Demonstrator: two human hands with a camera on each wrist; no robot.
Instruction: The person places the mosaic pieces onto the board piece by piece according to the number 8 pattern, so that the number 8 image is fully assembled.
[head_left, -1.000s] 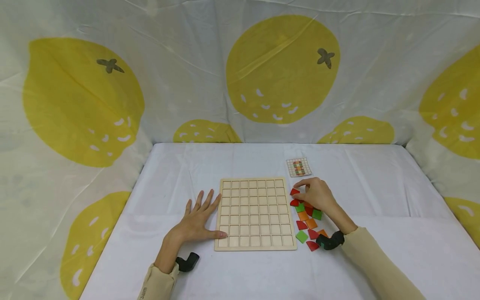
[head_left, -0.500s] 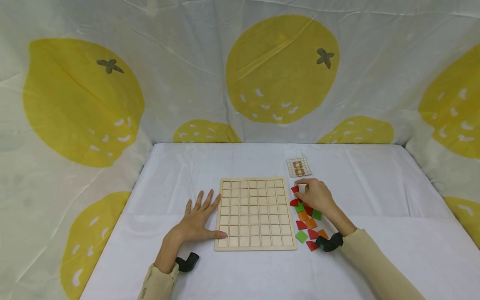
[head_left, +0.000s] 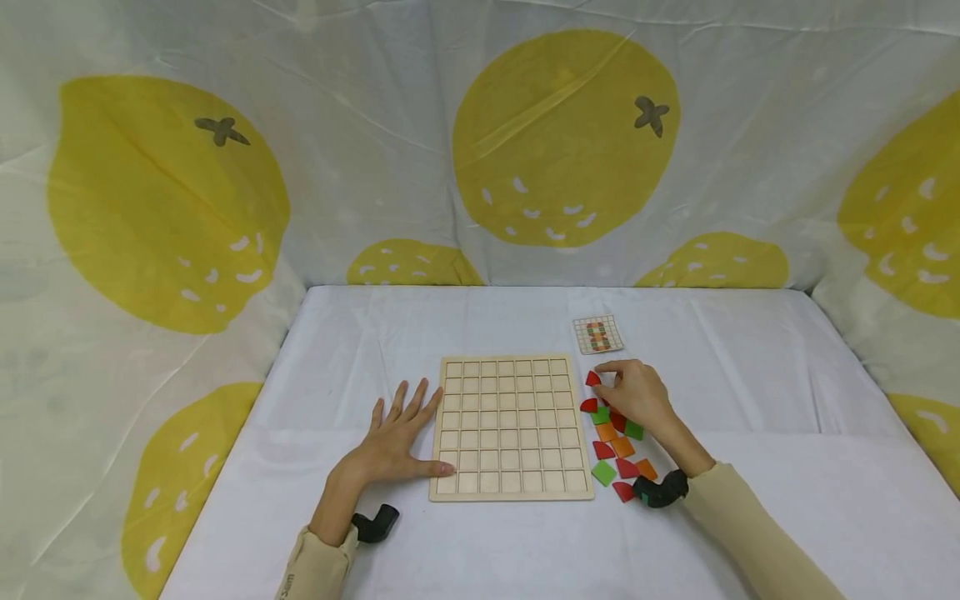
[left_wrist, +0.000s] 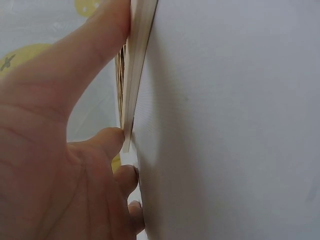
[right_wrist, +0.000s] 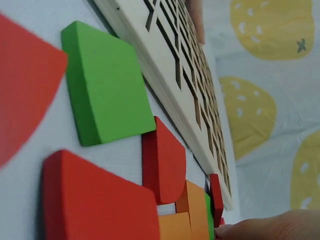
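Observation:
In the head view a square wooden grid board (head_left: 512, 428) lies on the table. My left hand (head_left: 390, 446) rests with spread fingers at its left edge, the thumb on the frame near the lower left corner. The left wrist view shows the thumb and a fingertip touching the board's side (left_wrist: 136, 75). My right hand (head_left: 633, 393) pinches a red quarter-circle tile (head_left: 592, 379) between thumb and index finger, beside the board's upper right corner. Below that hand lie several loose tiles, among them a red quarter-circle (head_left: 589, 406), a green square (head_left: 603, 473) and an orange square (head_left: 622, 447).
A small pattern card (head_left: 597, 334) with a coloured figure on a grid lies beyond the right hand. The white cloth (head_left: 795, 492) covers the table. A lemon-print curtain (head_left: 390, 167) hangs behind and at both sides.
The red quarter-circle tile in my right hand has turned and shifted slightly away from me, with small finger movements. My left hand and the board have stayed put.

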